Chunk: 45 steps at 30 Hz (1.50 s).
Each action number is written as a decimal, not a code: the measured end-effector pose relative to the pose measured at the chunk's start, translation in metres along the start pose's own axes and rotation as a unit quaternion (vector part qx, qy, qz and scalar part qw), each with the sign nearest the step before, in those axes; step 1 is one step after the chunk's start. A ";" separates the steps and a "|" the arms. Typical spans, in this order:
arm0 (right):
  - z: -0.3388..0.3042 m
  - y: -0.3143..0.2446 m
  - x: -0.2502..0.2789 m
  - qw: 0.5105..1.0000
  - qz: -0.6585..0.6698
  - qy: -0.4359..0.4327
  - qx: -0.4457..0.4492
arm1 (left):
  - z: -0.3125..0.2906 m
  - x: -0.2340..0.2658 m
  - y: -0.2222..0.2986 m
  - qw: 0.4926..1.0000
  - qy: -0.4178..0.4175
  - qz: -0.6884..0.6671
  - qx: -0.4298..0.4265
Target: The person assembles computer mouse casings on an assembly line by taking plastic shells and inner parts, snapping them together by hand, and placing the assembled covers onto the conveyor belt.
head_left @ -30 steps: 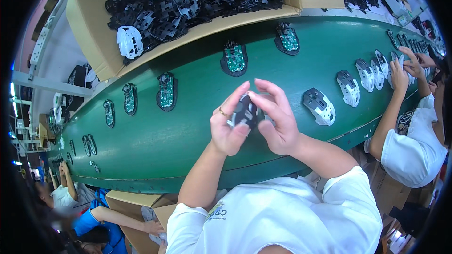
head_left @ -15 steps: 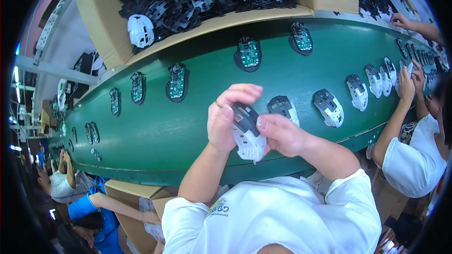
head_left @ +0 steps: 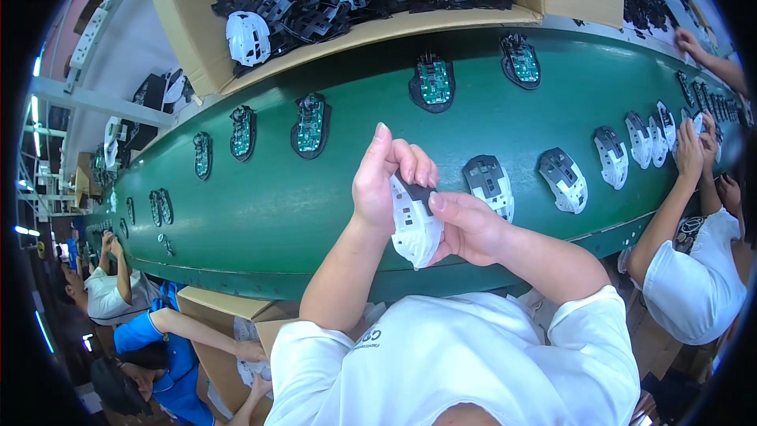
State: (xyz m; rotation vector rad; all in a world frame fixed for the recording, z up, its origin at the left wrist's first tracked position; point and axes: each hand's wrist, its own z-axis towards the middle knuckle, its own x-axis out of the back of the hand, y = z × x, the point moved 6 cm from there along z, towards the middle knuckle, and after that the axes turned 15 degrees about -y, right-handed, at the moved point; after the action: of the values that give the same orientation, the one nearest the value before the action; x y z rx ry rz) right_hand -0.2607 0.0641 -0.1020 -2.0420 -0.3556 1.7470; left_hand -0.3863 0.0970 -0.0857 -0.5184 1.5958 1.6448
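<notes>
Above the near edge of the green work surface I hold a white and dark grey computer mouse shell (head_left: 415, 230), its white side with small square openings turned up. My left hand (head_left: 377, 181) is closed around the shell's far end, with the fingers bent over the dark part. My right hand (head_left: 471, 227) grips the other side, thumb on top and fingers beneath. The palms and fingers hide much of the dark part. Just beyond my right hand lies a similar mouse shell (head_left: 490, 181), and another shell (head_left: 563, 181) sits further right.
Mouse bases with green circuit boards (head_left: 311, 126) are spread along the green surface (head_left: 347, 189). At the far side a cardboard box (head_left: 181, 24) holds many black parts and one white shell (head_left: 247, 38). Co-workers sit right and left; an open carton (head_left: 225, 304) stands at lower left.
The held mouse shell has rolled, so its white side now shows more and its dark top less. My left fingers, stretched over it before, are now bent onto its far end.
</notes>
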 end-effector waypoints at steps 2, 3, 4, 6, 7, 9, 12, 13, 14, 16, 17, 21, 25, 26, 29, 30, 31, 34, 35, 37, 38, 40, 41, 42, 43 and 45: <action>0.001 0.001 0.007 1.000 0.000 -0.004 0.008 | 0.001 -0.012 0.003 1.000 0.004 -0.006 -0.010; 0.003 0.002 0.008 1.000 0.002 -0.003 0.008 | 0.002 -0.016 0.004 1.000 0.008 -0.011 -0.021; 0.004 0.001 0.008 1.000 -0.006 -0.007 0.023 | 0.001 -0.014 0.005 1.000 0.008 -0.012 -0.020; 0.007 0.001 0.010 0.999 -0.013 -0.010 0.039 | 0.000 -0.015 0.007 0.998 -0.058 0.002 -0.031; 0.009 0.002 0.012 0.999 -0.018 -0.014 0.039 | -0.002 -0.011 0.008 0.997 -0.046 0.048 -0.028; 0.010 0.004 0.012 0.999 -0.022 -0.016 0.040 | -0.003 -0.009 0.007 0.996 -0.047 0.060 -0.039; 0.013 0.005 0.009 0.998 -0.039 -0.012 0.042 | -0.005 -0.008 0.009 0.994 -0.056 0.080 -0.058; 0.013 0.004 0.007 0.997 -0.057 -0.002 0.044 | -0.006 -0.009 0.010 0.992 -0.066 0.086 -0.065; 0.014 0.003 0.006 0.996 -0.074 0.009 0.045 | -0.007 -0.008 0.011 0.992 -0.064 0.085 -0.064; 0.014 0.004 0.005 0.995 -0.090 0.014 0.047 | -0.007 -0.010 0.012 0.988 -0.092 0.110 -0.056; 0.014 0.004 0.005 0.993 -0.109 0.019 0.050 | -0.007 -0.010 0.014 0.988 -0.091 0.109 -0.056; 0.018 0.011 0.012 0.993 -0.114 0.026 0.036 | -0.007 -0.011 0.017 0.976 -0.112 0.183 -0.029; 0.010 -0.003 0.003 0.921 -0.326 0.038 0.211 | -0.010 -0.032 0.039 0.879 -0.050 0.457 -0.125; 0.004 -0.005 0.004 0.883 -0.417 0.058 0.207 | -0.010 -0.026 0.049 0.816 -0.127 0.552 -0.117; -0.004 -0.028 -0.006 0.725 -0.554 0.082 0.402 | -0.017 -0.033 0.053 0.760 -0.215 0.595 -0.147; -0.011 -0.024 0.001 0.738 -0.542 0.112 0.386 | -0.018 -0.039 0.051 0.743 -0.235 0.605 -0.164; -0.013 -0.029 -0.004 0.698 -0.578 0.108 0.408 | -0.017 -0.048 0.048 0.725 -0.252 0.615 -0.181; -0.017 -0.036 -0.013 0.628 -0.632 0.089 0.444 | -0.022 -0.054 0.044 0.728 -0.231 0.600 -0.240; -0.018 -0.036 -0.014 0.623 -0.638 0.077 0.445 | -0.024 -0.057 0.045 0.723 -0.233 0.593 -0.265; -0.017 -0.036 -0.017 0.610 -0.649 0.070 0.449 | -0.027 -0.062 0.044 0.722 -0.225 0.599 -0.265; -0.017 -0.037 -0.019 0.611 -0.649 0.069 0.449 | -0.029 -0.062 0.043 0.720 -0.216 0.599 -0.275; -0.016 -0.037 -0.023 0.594 -0.661 0.072 0.453 | -0.031 -0.061 0.044 0.718 -0.207 0.600 -0.286; -0.015 -0.038 -0.025 0.595 -0.660 0.071 0.453 | -0.032 -0.060 0.044 0.714 -0.207 0.604 -0.287; -0.015 -0.039 -0.029 0.585 -0.668 0.078 0.452 | -0.033 -0.060 0.044 0.709 -0.206 0.609 -0.288; -0.015 -0.039 -0.030 0.575 -0.677 0.085 0.452 | -0.033 -0.060 0.043 0.710 -0.207 0.609 -0.288; -0.014 -0.037 -0.028 0.573 -0.681 0.085 0.447 | -0.036 -0.058 0.042 0.722 -0.193 0.596 -0.295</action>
State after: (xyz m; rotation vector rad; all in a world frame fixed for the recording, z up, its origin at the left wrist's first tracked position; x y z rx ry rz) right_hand -0.2488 0.0814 -0.0588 -0.6070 -0.5706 0.4364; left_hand -0.3901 0.0515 -0.0197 0.7672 1.0003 2.9770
